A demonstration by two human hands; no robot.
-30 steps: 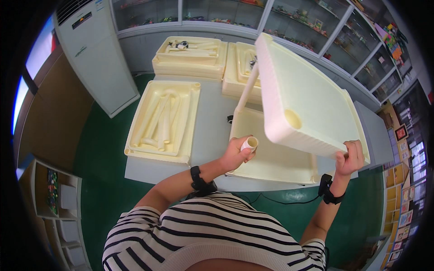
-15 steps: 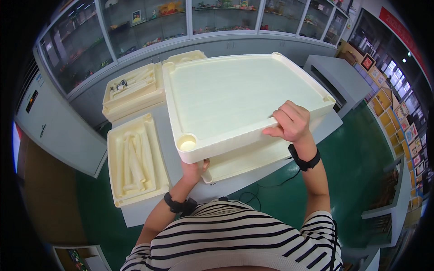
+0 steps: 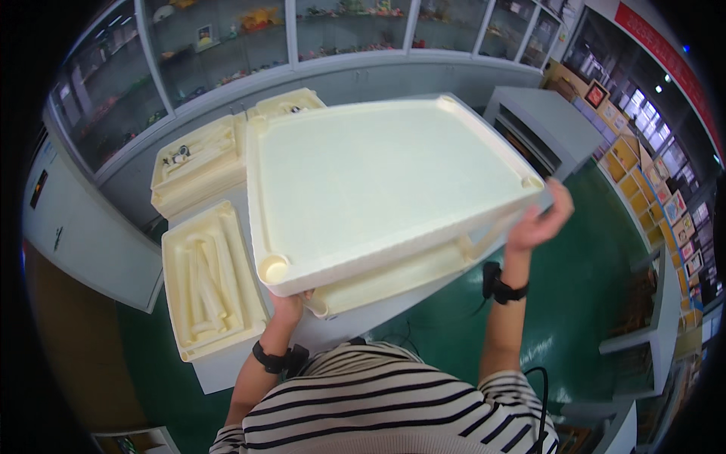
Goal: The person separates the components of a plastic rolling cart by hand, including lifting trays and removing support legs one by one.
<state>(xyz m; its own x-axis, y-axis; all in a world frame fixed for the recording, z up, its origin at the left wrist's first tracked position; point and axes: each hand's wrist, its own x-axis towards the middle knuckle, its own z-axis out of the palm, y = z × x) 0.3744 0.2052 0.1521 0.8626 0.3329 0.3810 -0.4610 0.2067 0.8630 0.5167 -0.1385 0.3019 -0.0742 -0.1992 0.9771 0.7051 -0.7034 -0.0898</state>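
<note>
A large cream plastic tray point(image 3: 393, 181) with a raised rim and round sockets in its corners is held tilted over the table. My left hand point(image 3: 287, 306) grips its near-left corner from below, most fingers hidden under the rim. My right hand point(image 3: 541, 219) is off the rim beside the near-right corner, fingers loosely bent and apart, slightly blurred, with nothing visible in it. Under the raised tray lies a second cream tray point(image 3: 393, 284), mostly covered. Both wrists wear black bands.
On the grey table point(image 3: 219, 372), a cream tray of tube-like parts point(image 3: 208, 287) lies at left. Stacked cream trays point(image 3: 198, 163) with small metal pieces stand behind it. A grey cabinet point(image 3: 548, 125) is at far right, glass display cases point(image 3: 348, 34) at the back, shelving point(image 3: 635, 170) at right.
My right hand has let go of the tray's front rim and moved right to its near-right corner. My left hand still holds the near-left corner. The whole view has shifted slightly.
</note>
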